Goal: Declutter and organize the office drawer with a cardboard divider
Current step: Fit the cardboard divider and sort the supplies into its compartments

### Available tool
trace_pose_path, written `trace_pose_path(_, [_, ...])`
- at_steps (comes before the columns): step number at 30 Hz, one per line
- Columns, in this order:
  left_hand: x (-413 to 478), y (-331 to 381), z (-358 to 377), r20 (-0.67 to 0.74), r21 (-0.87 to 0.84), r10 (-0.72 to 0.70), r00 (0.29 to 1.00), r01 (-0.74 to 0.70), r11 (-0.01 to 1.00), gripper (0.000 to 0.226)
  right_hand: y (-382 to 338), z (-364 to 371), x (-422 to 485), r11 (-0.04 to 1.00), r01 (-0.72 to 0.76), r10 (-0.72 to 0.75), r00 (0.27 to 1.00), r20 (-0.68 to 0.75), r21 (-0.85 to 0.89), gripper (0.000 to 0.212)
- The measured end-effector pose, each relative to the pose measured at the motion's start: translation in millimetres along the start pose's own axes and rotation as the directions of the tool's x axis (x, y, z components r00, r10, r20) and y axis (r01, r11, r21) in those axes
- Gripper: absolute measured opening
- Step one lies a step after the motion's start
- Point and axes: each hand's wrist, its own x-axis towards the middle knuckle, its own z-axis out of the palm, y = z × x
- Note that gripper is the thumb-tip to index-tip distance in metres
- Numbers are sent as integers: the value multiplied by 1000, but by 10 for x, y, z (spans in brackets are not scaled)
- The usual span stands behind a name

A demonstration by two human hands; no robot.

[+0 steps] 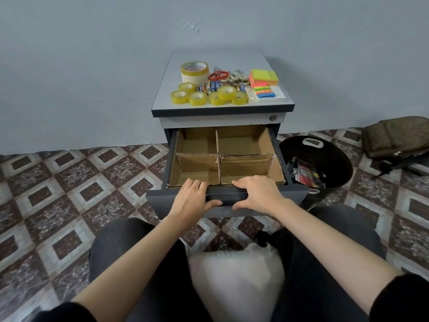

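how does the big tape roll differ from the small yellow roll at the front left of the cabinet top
The big tape roll is wider and taller than the small yellow roll. The big tape roll's side is cream; the small yellow roll is see-through yellow. Both lie flat, hole up, on the cabinet top.

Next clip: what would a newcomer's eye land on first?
An empty four-compartment cardboard divider fills the open drawer at centre. The left hand and right hand grip the drawer front. On the cabinet top above, yellow tape rolls and neon sticky notes cluster.
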Motion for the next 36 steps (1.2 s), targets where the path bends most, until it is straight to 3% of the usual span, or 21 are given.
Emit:
trace_pose_path(5, [-176, 39, -36, 81, 0, 15, 997, -15, 1000, 82, -61, 68, -225, 999, -2, 2, 1000, -2, 55, 81])
trace_pose_path(15, [-329, 121, -40, 112, 42, 38, 993, -43, 998, 74, -92, 119, -434, 996, 9, -10, 1000, 11, 86, 82])
trace_pose_path(21, [-339, 111, -86, 120, 18, 43, 992, -46, 999, 71, -97, 52, -385, 974, -53, 50, 999, 20, 222, 80])
trace_pose_path(28, [-238, 47, -247, 97, -170, 36, 995, -19, 985, 78, -76, -121, -171, 934, -40, 69, 995, -69, 356, 65])
trace_pose_path(36, [254, -119, -597, 33, -234, -78, 996, 84, 969, 66, 123, -557, 114, 935, -25, 77, 988, -134, 353, 51])
